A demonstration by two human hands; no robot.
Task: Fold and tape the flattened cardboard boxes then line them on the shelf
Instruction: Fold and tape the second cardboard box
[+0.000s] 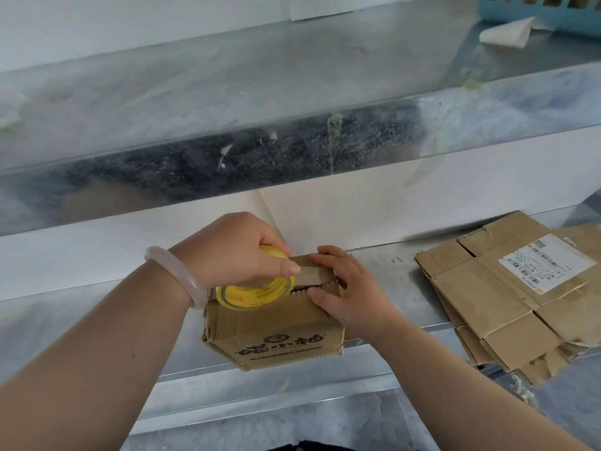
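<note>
Both forearms reach to a small cardboard box (273, 333) on the metal shelf (390, 275). Left hand (234, 252) grips a yellow tape roll (257, 292) on its top; right hand (348, 288) presses the flaps with relaxed fingers. Flattened boxes (507, 301) lie stacked right.

Plain white wall (130, 21), metal shelves (227, 76)

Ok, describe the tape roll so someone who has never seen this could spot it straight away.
Look at the lower metal shelf, where one folded cardboard box stands left of a stack of flattened boxes. On top of that box, the left hand grips the tape roll. It is the only round, bright yellow thing among brown cardboard.
</note>
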